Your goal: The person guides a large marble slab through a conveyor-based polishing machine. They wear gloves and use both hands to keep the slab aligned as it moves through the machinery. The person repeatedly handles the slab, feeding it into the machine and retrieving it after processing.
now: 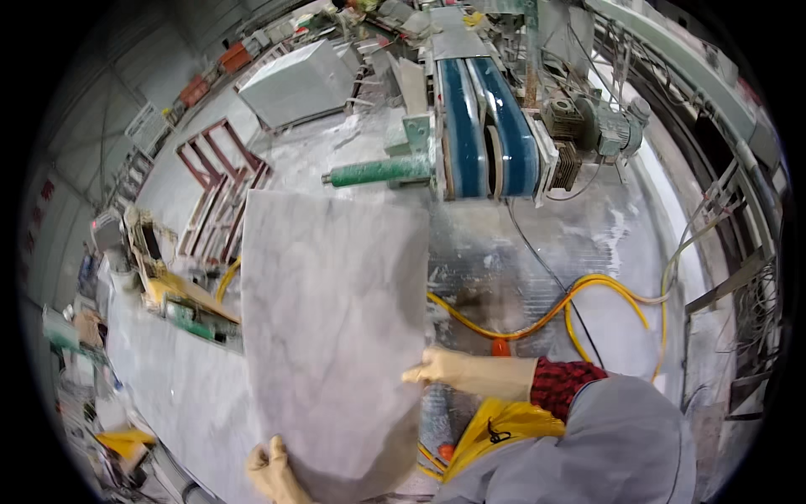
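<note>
A large grey-white veined stone slab (336, 328) is tilted up in front of me, its face filling the middle of the head view. My left hand (275, 475), in a cream rubber glove, grips its lower left edge with the thumb showing on the face. At the lower right edge, my right hand (441, 367), gloved alike, is closed on the slab; some of its fingers are hidden behind it. The slab covers part of a pale, flat surface (180, 382) to its left.
Ahead stands a conveyor with two blue belts (495, 126), a green roller (378, 170) and a motor (609, 126). A yellow hose (537, 328) loops across the wet floor at right. Left are a brown metal rack (222, 181) and a yellow-green machine (189, 294); a white block (298, 84) lies farther off.
</note>
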### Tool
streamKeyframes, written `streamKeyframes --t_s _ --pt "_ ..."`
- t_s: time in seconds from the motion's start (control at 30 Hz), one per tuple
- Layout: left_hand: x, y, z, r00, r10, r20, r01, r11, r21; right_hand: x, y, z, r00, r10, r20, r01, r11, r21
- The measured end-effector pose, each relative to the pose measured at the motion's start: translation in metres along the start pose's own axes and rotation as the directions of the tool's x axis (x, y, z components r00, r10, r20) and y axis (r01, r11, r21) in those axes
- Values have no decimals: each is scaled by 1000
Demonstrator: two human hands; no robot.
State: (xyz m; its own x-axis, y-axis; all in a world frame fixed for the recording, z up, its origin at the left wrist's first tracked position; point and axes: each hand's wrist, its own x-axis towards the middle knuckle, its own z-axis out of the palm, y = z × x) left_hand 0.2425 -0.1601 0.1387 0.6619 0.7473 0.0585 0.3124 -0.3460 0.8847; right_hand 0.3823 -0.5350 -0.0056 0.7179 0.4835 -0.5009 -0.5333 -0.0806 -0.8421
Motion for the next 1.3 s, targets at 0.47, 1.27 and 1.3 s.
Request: streamKeyframes --t_s 0.47,1.27,1.3 --pt "-76 87 446 725 -91 683 384 876 -292 -17 -84 -394 687 -74 -723 225 967 115" --pt "2 61 521 -8 -254 967 9 967 254 -146 -10 -331 810 406 -424 -219 879 424" --pt "-1 75 504 -77 -368 927 166 912 376 -147 9 -331 784 426 -450 -230 874 427"
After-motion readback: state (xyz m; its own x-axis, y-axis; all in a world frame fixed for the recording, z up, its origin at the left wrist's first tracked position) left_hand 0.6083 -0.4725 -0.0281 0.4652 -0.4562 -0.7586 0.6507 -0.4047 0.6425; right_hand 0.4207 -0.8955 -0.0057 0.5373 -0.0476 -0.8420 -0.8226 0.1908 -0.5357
